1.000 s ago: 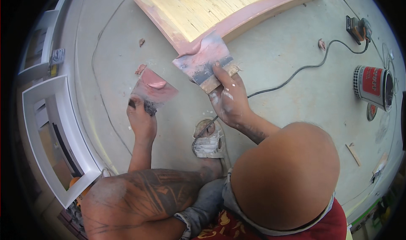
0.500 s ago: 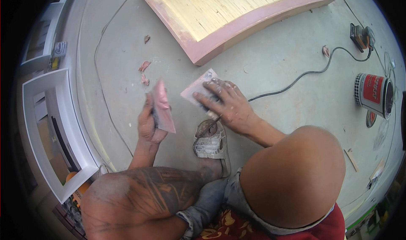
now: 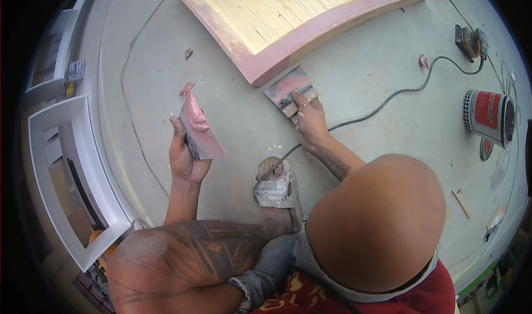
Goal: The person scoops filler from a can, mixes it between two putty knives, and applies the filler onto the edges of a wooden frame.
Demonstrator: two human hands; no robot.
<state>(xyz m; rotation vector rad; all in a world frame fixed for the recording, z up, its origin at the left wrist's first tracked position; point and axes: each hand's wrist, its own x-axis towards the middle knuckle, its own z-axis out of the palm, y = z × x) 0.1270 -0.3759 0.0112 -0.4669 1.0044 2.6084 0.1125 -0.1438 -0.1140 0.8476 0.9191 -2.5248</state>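
My left hand [image 3: 186, 160] is closed around a flat metal putty spreader [image 3: 206, 141], thumb along its left edge. A glossy lump of pink body filler [image 3: 195, 113] lies on that blade. Farther right, my right hand [image 3: 312, 121] grips a second putty spreader [image 3: 287, 86] by its light wooden-looking back edge, thumb on top. Its blade carries smeared pink and dark residue and sits close to the near corner of a large wooden panel [image 3: 260, 15]. Pink filler coats the panel's border [image 3: 316, 40]. I cannot tell whether blade and panel touch.
A black cord [image 3: 390, 101] runs across the floor from an orange-and-black power sander [image 3: 471, 42]. A red-labelled can [image 3: 487, 117] stands at the right. White frames [image 3: 83, 175] line the left. My sandalled foot [image 3: 276, 184] is between the hands; dried filler scraps [image 3: 424, 62] lie about.
My right hand has turned over and moved forward, bringing its spreader toward the panel corner. My left hand has shifted slightly left and tilted its blade, showing more of the pink filler.
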